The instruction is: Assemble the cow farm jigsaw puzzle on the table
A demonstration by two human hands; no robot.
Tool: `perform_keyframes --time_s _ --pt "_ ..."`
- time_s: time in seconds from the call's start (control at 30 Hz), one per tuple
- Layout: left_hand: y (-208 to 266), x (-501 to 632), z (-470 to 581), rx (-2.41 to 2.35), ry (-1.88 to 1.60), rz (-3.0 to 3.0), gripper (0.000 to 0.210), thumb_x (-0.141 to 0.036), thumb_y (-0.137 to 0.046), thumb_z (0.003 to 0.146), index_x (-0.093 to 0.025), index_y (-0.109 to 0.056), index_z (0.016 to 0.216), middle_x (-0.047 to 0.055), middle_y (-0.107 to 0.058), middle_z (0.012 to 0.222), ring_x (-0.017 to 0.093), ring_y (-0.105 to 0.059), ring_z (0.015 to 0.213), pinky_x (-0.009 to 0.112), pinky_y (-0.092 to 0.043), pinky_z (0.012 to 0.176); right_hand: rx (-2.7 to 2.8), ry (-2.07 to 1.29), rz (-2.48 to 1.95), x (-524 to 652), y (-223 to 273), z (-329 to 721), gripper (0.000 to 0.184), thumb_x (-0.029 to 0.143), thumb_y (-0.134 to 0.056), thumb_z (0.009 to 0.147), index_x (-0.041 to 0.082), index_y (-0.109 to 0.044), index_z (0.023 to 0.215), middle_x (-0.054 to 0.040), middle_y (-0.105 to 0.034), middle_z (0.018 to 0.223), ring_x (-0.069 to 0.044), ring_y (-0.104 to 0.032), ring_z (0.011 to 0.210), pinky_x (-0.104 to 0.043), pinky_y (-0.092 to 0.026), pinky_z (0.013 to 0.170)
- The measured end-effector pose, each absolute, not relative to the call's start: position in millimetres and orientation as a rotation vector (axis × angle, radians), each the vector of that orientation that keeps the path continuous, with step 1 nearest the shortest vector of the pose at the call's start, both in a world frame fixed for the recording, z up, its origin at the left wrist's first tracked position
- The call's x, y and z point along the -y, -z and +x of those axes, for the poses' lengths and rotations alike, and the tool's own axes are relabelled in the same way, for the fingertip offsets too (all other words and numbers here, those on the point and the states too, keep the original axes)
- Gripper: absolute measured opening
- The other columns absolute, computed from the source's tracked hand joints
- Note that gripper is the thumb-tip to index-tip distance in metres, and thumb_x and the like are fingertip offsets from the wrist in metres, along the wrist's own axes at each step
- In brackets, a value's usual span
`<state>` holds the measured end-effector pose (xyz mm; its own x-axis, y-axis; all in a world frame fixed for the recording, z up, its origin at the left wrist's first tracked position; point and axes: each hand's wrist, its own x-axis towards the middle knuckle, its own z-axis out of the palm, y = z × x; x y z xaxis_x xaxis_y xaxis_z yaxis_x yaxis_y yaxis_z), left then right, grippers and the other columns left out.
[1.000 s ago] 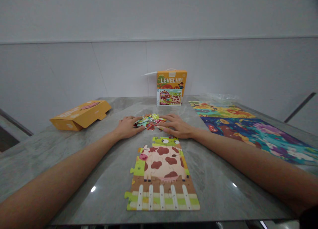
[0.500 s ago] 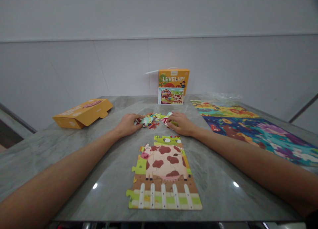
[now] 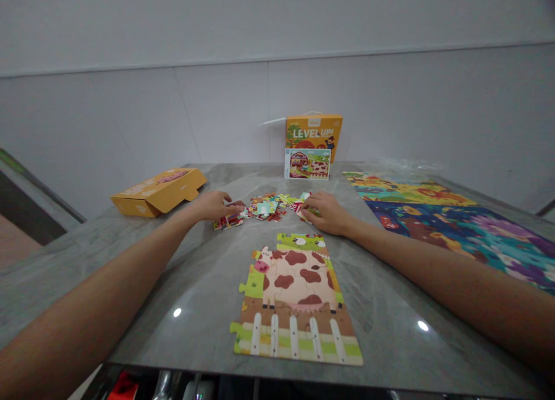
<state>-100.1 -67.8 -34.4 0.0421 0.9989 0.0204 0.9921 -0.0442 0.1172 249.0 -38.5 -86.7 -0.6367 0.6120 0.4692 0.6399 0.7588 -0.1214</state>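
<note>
A pile of loose puzzle pieces lies on the grey table between my hands. My left hand is at the pile's left end, its fingers apart and resting on several pieces. On the other side, my right hand curves over red, white and green pieces, with fingers and thumb apart; its fingertips are partly hidden. Closer to me lies a joined puzzle section with a spotted cow above a white fence. Knobs stick out along its left edge.
A picture card leans against an orange "LEVEL UP!" box at the back. To the left lies a yellow box. Two colourful puzzle pictures cover the right side, with clear plastic behind. The table's front edge is near me.
My left hand has moved left, and several pieces now lie spread out beside it. My right hand stays at the pile's right end. The view has shifted and tilted slightly.
</note>
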Motion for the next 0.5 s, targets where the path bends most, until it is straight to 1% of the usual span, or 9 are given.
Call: perform_keyframes --time_s 0.07,0.1,0.17,0.23,0.3,0.37,0.5 --pt "30.4 70.1 -105.4 -2.045 -0.027 2.215 0.082 -0.079 -0.065 0.059 -0.017 -0.07 0.113 0.015 -0.072 0.109 0.03 -0.068 0.094 0.03 -0.048 0.073 2.469 0.072 -0.951 38.7 86.4 248.7 0.023 0.031 -0.052 0.093 0.017 -0.071 0.091 -0.0107 -0.069 0.098 -0.024 -0.058 0.093 -0.037 -0.04 0.084" --pt "29.2 71.3 -106.5 -2.009 -0.021 2.212 0.083 -0.078 -0.068 0.055 -0.016 -0.07 0.112 0.015 -0.072 0.111 0.03 -0.067 0.094 0.03 -0.048 0.073 2.469 0.069 -0.954 38.7 86.3 248.6 0.023 0.031 -0.052 0.093 0.017 -0.071 0.09 -0.0107 -0.069 0.098 -0.024 -0.058 0.093 -0.037 -0.04 0.084" --pt "28.5 73.2 -106.8 -1.965 -0.085 2.161 0.077 -0.073 -0.072 0.051 -0.017 -0.07 0.103 0.013 -0.072 0.106 0.028 -0.066 0.09 0.029 -0.047 0.069 2.462 0.06 -0.956 38.8 86.1 248.4 0.023 0.03 -0.052 0.092 0.018 -0.071 0.089 -0.0105 -0.069 0.097 -0.024 -0.058 0.093 -0.037 -0.04 0.085" --pt "28.8 74.4 -106.5 -1.932 -0.188 2.081 0.062 -0.067 -0.076 0.05 -0.018 -0.07 0.088 0.009 -0.073 0.092 0.026 -0.065 0.082 0.029 -0.044 0.065 2.455 0.054 -0.953 38.7 86.1 248.2 0.022 0.03 -0.053 0.092 0.018 -0.071 0.089 -0.0101 -0.07 0.096 -0.024 -0.059 0.092 -0.038 -0.04 0.085" --pt "28.9 75.4 -106.6 -1.897 -0.273 2.022 0.05 -0.062 -0.077 0.051 -0.019 -0.067 0.074 0.005 -0.071 0.078 0.024 -0.062 0.075 0.028 -0.041 0.061 2.448 0.052 -0.946 38.8 86.0 248.1 0.021 0.03 -0.053 0.091 0.018 -0.071 0.089 -0.01 -0.07 0.095 -0.024 -0.059 0.092 -0.038 -0.041 0.086" --pt "28.0 76.7 -107.4 -1.856 -0.337 1.992 0.044 -0.059 -0.076 0.056 -0.019 -0.066 0.07 0.004 -0.068 0.073 0.022 -0.06 0.072 0.028 -0.04 0.059 2.44 0.055 -0.945 39.1 85.9 247.9 0.021 0.03 -0.054 0.091 0.018 -0.071 0.09 -0.0098 -0.071 0.095 -0.024 -0.059 0.091 -0.038 -0.041 0.085" --pt "25.0 79.8 -108.0 -1.717 -0.467 1.953 0.044 -0.057 -0.066 0.07 -0.016 -0.069 0.084 0.006 -0.069 0.08 0.02 -0.06 0.073 0.028 -0.044 0.06 2.444 0.059 -0.941 39.9 86.0 247.6 0.022 0.029 -0.053 0.091 0.018 -0.071 0.089 -0.0102 -0.07 0.093 -0.024 -0.059 0.089 -0.037 -0.041 0.084"
